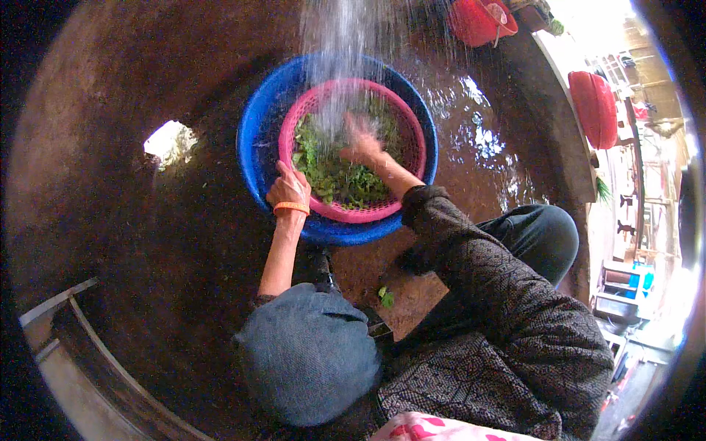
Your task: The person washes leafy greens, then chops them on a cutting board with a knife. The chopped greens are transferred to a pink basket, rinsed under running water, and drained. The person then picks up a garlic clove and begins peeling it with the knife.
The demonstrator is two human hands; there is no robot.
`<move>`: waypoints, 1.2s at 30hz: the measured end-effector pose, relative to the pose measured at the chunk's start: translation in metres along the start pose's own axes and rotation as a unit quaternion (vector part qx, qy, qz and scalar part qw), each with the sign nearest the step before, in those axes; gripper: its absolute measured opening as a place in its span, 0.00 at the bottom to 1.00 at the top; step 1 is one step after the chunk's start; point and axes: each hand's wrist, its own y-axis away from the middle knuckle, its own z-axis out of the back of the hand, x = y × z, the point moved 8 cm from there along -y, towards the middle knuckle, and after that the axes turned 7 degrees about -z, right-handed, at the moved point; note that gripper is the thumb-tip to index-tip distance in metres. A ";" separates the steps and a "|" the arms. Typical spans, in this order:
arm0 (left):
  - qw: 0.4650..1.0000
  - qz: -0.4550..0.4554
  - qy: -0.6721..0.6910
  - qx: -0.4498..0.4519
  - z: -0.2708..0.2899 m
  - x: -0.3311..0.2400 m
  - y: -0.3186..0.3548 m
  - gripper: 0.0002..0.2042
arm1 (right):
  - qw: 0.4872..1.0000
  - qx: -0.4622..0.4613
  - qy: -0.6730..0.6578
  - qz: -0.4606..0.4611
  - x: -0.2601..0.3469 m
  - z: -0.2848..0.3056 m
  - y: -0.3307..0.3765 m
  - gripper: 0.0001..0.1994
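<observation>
A pink plastic colander (pixel 420 136) sits inside a larger blue basin (pixel 251 140) on the floor in front of me. Leafy greens (pixel 320 163) fill the colander. Water (pixel 344 55) pours from above onto the greens and the far side of the colander. My left hand (pixel 290 185), with an orange band at its wrist, is closed on the near left rim of the colander. Reaching over the right rim, my right hand (pixel 360 143) is among the greens under the falling water. Spray and motion blur its fingers, so what they hold, if anything, does not show.
Wet brown floor (pixel 471 125) surrounds the basin. A loose green leaf (pixel 386 297) lies near my feet. At the far right stand a red bucket (pixel 479 23) and a red tub (pixel 593 110) by a raised edge. A metal frame (pixel 110 360) stands at lower left.
</observation>
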 end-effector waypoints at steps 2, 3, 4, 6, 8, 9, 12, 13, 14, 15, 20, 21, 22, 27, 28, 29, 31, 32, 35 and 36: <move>1.000 0.007 0.015 -0.008 0.002 0.001 0.000 0.20 | 0.989 0.041 0.102 0.099 0.041 -0.031 0.026 0.51; 1.000 0.012 0.010 -0.014 0.003 0.002 0.000 0.20 | 0.969 0.093 0.136 0.183 0.047 -0.043 0.050 0.50; 1.000 0.020 0.004 -0.018 0.004 0.004 0.001 0.20 | 0.937 0.137 0.141 0.289 0.055 -0.055 0.077 0.49; 1.000 0.012 0.004 -0.017 0.002 0.004 0.003 0.20 | 0.875 0.179 0.233 0.385 0.026 -0.055 0.101 0.44; 1.000 0.005 0.003 -0.011 -0.001 0.004 0.002 0.20 | 0.847 0.149 0.335 0.386 -0.011 -0.036 0.078 0.42; 1.000 -0.003 0.003 -0.010 -0.003 0.003 0.001 0.21 | 0.903 0.116 0.276 0.307 -0.019 -0.021 0.050 0.43; 0.999 -0.021 0.016 -0.018 -0.008 0.000 -0.004 0.21 | 0.989 0.063 0.092 0.099 -0.013 -0.008 -0.009 0.47; 1.000 -0.008 0.000 -0.002 -0.011 0.002 -0.004 0.20 | 0.995 0.046 0.053 0.072 0.005 -0.017 -0.013 0.48; 1.000 -0.010 0.003 -0.015 -0.009 0.002 -0.006 0.20 | 0.998 0.036 0.022 0.037 0.018 -0.025 -0.011 0.49; 1.000 0.001 -0.004 -0.015 -0.009 0.003 -0.005 0.20 | 0.985 0.058 0.104 0.123 0.040 -0.041 0.006 0.49; 0.999 0.033 -0.007 -0.008 -0.001 0.007 -0.001 0.22 | 0.844 0.162 0.281 0.427 0.025 -0.055 0.084 0.46; 1.000 0.026 -0.006 0.004 -0.001 0.005 -0.001 0.23 | 0.847 0.153 0.305 0.407 0.006 -0.041 0.068 0.47; 1.000 0.012 -0.010 0.003 0.001 0.002 -0.001 0.24 | 0.847 0.158 0.342 0.374 -0.013 -0.030 0.048 0.48; 1.000 0.007 -0.013 0.008 0.002 -0.003 -0.002 0.24 | 0.991 -0.021 0.117 0.070 -0.039 0.004 -0.001 0.59; 1.000 0.013 -0.017 0.011 0.001 -0.002 -0.003 0.23 | 0.995 -0.026 0.098 -0.002 -0.040 -0.007 0.010 0.61; 1.000 0.005 -0.010 0.001 0.002 -0.004 -0.003 0.23 | 0.998 0.032 0.043 -0.035 -0.036 -0.028 0.027 0.64; 1.000 0.015 -0.023 -0.004 0.002 -0.001 -0.002 0.21 | 0.986 0.160 -0.025 -0.043 -0.016 -0.058 0.052 0.59; 0.999 0.004 -0.017 -0.026 0.005 -0.002 -0.002 0.21 | 0.979 0.202 -0.005 0.026 0.003 -0.063 0.059 0.56; 0.999 0.011 -0.016 -0.029 0.007 0.001 -0.001 0.19 | 0.965 0.090 0.073 0.236 0.045 -0.021 0.048 0.53; 1.000 0.003 -0.013 -0.026 0.006 0.001 0.000 0.19 | 0.949 0.021 0.113 0.293 0.054 -0.002 0.041 0.52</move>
